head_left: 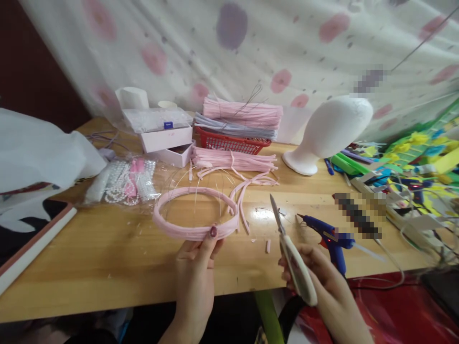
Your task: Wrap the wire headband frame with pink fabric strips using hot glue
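Pinched between the thumb and fingers of my left hand is a pink ring, wrapped in soft strip, with thin wires arching up from it. My right hand grips a pair of scissors by its pale handles; the blades point up and away and look closed. Loose pink strips lie on the table just behind the ring. A small pink offcut rests between my two hands. To the right of the scissors is a blue glue gun.
A white foam head stands at the back right. Behind the ring are a pink bundle and a red basket of more strips. Bagged beads and a tablet lie left. Cables and a power strip crowd the right.
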The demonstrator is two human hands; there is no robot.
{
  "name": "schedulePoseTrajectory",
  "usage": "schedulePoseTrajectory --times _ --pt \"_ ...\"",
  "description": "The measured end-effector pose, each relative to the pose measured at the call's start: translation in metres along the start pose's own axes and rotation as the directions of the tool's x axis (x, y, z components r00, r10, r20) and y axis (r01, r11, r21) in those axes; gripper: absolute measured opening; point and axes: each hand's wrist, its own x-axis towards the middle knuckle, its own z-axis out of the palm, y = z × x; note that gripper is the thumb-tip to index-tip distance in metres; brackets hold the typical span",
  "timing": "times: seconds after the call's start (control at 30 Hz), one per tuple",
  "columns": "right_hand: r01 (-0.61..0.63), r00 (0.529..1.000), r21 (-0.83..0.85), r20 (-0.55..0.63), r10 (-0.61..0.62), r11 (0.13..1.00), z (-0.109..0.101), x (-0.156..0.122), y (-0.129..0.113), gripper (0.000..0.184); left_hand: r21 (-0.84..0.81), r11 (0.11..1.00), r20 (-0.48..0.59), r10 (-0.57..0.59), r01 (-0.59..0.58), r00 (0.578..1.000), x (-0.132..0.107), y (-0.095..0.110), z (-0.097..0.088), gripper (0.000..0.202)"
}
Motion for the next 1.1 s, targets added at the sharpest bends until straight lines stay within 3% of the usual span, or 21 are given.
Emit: schedulePoseTrajectory --times 0.07,0.17,0.3,0.63,0.87,1.1 --pt "0.036 0.999 0.093 0.001 -0.036 0.995 0.014 -0.015 0.006 0.026 -0.022 1.0 -0.006 -0.005 0.005 1.0 -0.001 -0.004 0.002 0.029" --pt "0.111 0.993 0.054 -0.048 -0.108 0.992 0.037 -0.026 0.018 0.033 -0.049 0.998 -0.007 -0.036 0.036 0.999 0.0 -0.008 0.003 0.028" --pt "0.143 0.99 0.006 0.005 -0.143 0.99 0.055 -0.03 0.021 0.037 -0.081 0.992 0.02 -0.09 0.092 0.996 -0.001 -0.01 0.002 0.026" --pt "0.087 0.987 -0.045 0.142 -0.08 0.995 0.064 -0.03 0.01 0.055 -0.067 0.979 0.08 -0.187 0.193 0.979 -0.02 -0.015 0.012 0.022" --pt "0.127 0.985 -0.062 0.127 -0.118 0.99 0.059 -0.038 0.017 0.038 -0.031 0.969 0.105 -0.241 0.245 0.965 -0.026 -0.016 0.014 0.023" --pt "0.12 0.992 -0.117 -0.02 -0.123 0.986 0.071 -0.044 0.017 0.035 0.013 0.976 0.141 -0.218 0.219 0.966 -0.027 -0.014 0.019 0.023"
